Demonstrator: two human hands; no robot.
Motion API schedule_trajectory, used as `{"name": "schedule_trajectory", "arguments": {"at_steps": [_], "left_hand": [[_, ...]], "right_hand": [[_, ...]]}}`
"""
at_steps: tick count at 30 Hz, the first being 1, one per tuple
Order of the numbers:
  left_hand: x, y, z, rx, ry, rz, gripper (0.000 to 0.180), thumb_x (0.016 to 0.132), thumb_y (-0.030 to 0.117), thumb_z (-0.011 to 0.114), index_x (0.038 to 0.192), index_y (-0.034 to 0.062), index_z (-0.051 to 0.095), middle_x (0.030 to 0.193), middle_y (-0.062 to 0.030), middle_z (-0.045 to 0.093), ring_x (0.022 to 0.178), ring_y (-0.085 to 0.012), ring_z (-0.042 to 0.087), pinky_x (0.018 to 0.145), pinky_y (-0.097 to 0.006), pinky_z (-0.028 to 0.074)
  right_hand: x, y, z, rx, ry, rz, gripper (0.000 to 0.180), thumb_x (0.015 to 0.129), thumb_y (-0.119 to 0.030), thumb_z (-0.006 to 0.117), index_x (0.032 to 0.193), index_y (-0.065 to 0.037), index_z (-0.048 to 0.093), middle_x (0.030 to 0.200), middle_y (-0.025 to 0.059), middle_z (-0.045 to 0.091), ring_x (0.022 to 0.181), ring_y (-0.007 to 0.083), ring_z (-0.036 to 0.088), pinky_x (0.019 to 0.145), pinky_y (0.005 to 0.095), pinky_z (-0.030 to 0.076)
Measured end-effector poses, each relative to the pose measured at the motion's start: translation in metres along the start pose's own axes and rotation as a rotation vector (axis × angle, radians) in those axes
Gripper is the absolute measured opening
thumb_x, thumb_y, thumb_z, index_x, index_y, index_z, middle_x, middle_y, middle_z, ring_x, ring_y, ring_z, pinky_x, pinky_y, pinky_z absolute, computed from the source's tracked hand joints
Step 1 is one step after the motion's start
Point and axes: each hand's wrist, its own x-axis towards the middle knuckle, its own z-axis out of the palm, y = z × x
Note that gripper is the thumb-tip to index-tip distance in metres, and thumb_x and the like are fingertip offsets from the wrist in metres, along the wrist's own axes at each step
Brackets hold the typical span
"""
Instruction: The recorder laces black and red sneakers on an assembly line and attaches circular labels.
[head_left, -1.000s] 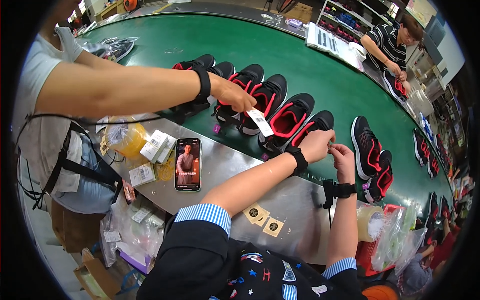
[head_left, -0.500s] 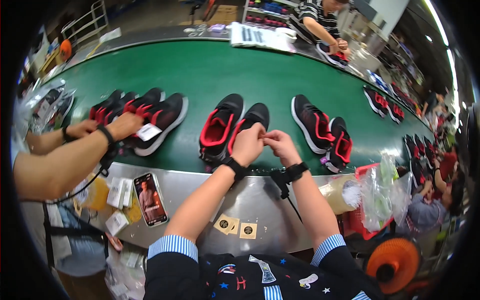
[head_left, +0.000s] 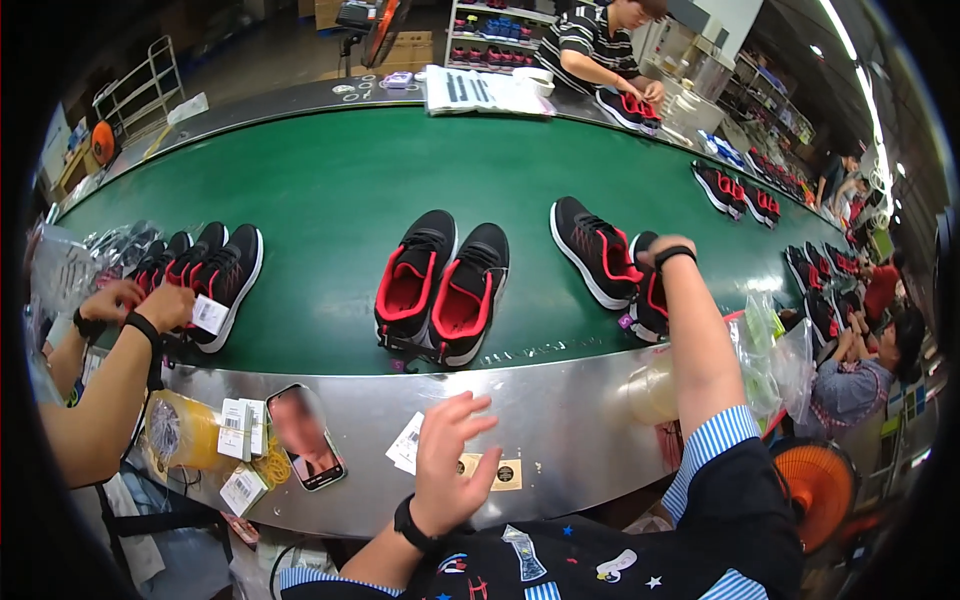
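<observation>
My left hand (head_left: pixel 455 465) hovers over the metal ledge, open with fingers spread and nothing in it. Under and beside it lie a white card (head_left: pixel 405 443) and small tan stickers with black discs (head_left: pixel 508 474). My right hand (head_left: pixel 662 250) is at the right-hand shoe (head_left: pixel 650 303) of a black and red pair; its fingers are mostly hidden by the hand itself. That shoe's mate (head_left: pixel 592 250) stands tilted to its left. Directly ahead, another pair, a left shoe (head_left: pixel 418 270) and a right shoe (head_left: pixel 472 290), sits with red linings up, touched by neither hand.
A phone (head_left: pixel 305 438), bundles of white tags (head_left: pixel 236 428) and a yellow roll (head_left: pixel 180 425) lie on the ledge. At left, a co-worker's hands (head_left: pixel 165 305) are at several shoes (head_left: pixel 228 275). Plastic bags (head_left: pixel 765 360) and an orange fan (head_left: pixel 815 488) stand at right.
My hands have parted from over the middle pair. The left has drawn back over the ledge and opened; the right has reached to the right-hand pair. A white card now shows by the stickers.
</observation>
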Motion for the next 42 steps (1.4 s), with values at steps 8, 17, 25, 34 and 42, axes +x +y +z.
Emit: {"name": "schedule_trajectory", "arguments": {"at_steps": [8, 17, 25, 34, 42], "left_hand": [[-0.080, -0.008, -0.017, 0.555, -0.651, -0.296, 0.068, 0.070, 0.037, 0.070, 0.127, 0.0104, 0.044, 0.135, -0.0261, 0.026, 0.128, -0.0482, 0.017, 0.095, -0.068, 0.017], [-0.100, -0.019, -0.018, 0.620, -0.642, -0.389, 0.075, 0.071, 0.044, 0.067, 0.133, 0.0147, 0.038, 0.140, -0.0276, 0.020, 0.130, -0.0479, 0.014, 0.096, -0.069, 0.014], [-0.113, -0.027, -0.008, 0.644, -0.639, -0.309, 0.073, 0.072, 0.046, 0.065, 0.134, 0.0171, 0.038, 0.142, -0.0247, 0.019, 0.131, -0.0445, 0.014, 0.093, -0.071, 0.012], [-0.119, -0.026, 0.000, 0.679, -0.444, -0.228, 0.066, 0.072, 0.045, 0.065, 0.128, 0.0165, 0.045, 0.138, -0.0209, 0.029, 0.131, -0.0379, 0.021, 0.097, -0.064, 0.019], [-0.124, -0.029, 0.004, 0.663, -0.379, -0.118, 0.047, 0.070, 0.034, 0.068, 0.113, 0.0167, 0.057, 0.131, -0.0158, 0.040, 0.125, -0.0381, 0.030, 0.098, -0.061, 0.021]], "right_hand": [[0.053, 0.002, 0.065, 0.211, -0.139, 0.104, 0.076, 0.073, -0.066, 0.052, 0.118, -0.004, 0.055, 0.125, 0.0195, 0.049, 0.118, 0.0310, 0.047, 0.099, 0.0380, 0.035], [0.038, -0.022, 0.059, 0.286, 0.014, 0.019, 0.034, 0.075, -0.023, 0.063, 0.103, -0.004, 0.064, 0.115, 0.0184, 0.057, 0.108, 0.0317, 0.055, 0.090, 0.0382, 0.045], [0.037, -0.093, 0.030, 0.602, 0.230, -0.149, 0.045, 0.071, -0.030, 0.057, 0.097, 0.006, 0.059, 0.097, 0.0283, 0.060, 0.097, 0.0401, 0.057, 0.084, 0.0432, 0.045], [-0.033, -0.106, 0.011, 0.646, 0.618, -0.394, 0.030, 0.082, -0.030, 0.047, 0.095, -0.005, 0.058, 0.087, 0.0176, 0.064, 0.084, 0.0353, 0.061, 0.074, 0.0428, 0.047], [-0.170, -0.097, 0.031, 1.171, 0.153, -0.961, 0.017, 0.079, -0.011, 0.039, 0.081, 0.001, 0.052, 0.065, 0.0115, 0.050, 0.061, 0.0178, 0.050, 0.058, 0.0292, 0.039]]}}
